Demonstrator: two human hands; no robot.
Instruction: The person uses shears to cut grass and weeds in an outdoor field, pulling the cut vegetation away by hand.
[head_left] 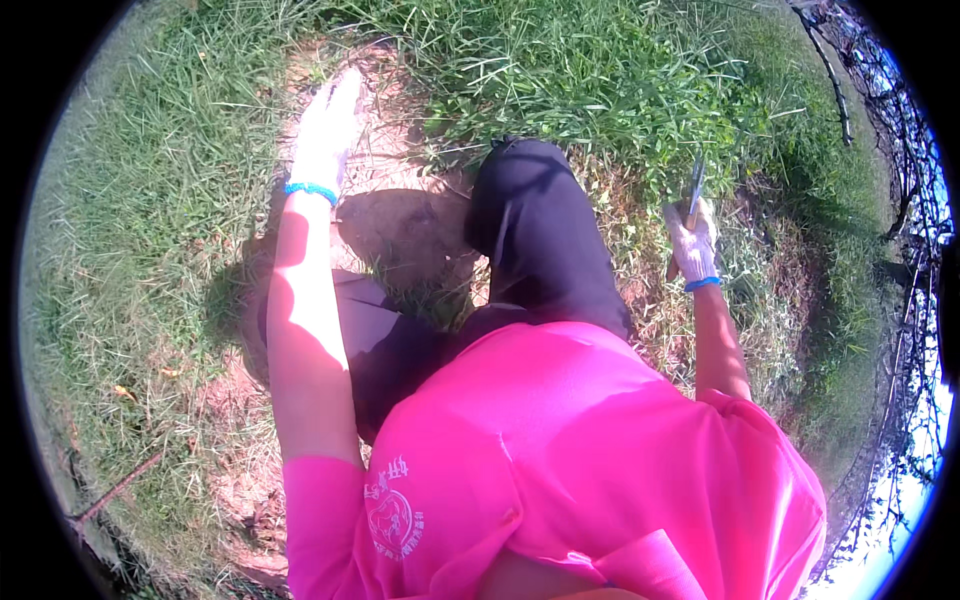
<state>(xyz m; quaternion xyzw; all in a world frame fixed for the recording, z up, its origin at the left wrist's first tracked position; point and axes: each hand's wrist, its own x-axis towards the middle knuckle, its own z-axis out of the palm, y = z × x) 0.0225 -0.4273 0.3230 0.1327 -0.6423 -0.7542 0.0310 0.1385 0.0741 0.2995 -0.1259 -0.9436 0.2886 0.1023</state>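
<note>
My left hand, in a white glove with a blue cuff, reaches forward over a patch of bare reddish soil. Its fingers are stretched out and nothing shows in them. Off to the right, my right hand, gloved the same way, grips a wooden-handled bladed tool. The narrow metal blade points forward, away from me, beside green grass. Part of the handle sticks out below the hand; the blade's full shape is hard to make out.
My bent knee in dark trousers stands between the two hands. Dry, flattened grass lies beside it. Dense grass covers the left side. Dark bare branches and a wire line the far right.
</note>
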